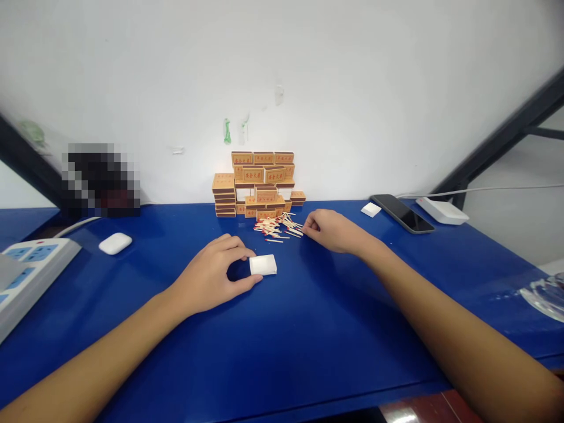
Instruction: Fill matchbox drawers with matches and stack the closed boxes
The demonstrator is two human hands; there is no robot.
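Between the thumb and fingers of my left hand (214, 267) is a small white matchbox tray (263, 264), gripped at its left end on the blue tabletop. Whether matches lie inside it I cannot make out. Beyond the tray is a loose pile of red-tipped matches (268, 227). My right hand (328, 229) is at the pile's right edge, its fingers closed in a pinch on the end of a match (296, 225); the fingers partly hide the grip. Behind the pile, yellow-brown matchboxes (265, 195) are stacked in several layers against the wall.
To the right are a white square piece (371, 209), a black phone (403, 212), a white flat box (442, 210) with a cable, and a clear plastic item (546, 296). A white earbud case (115, 243) and a power strip (42, 264) lie left.
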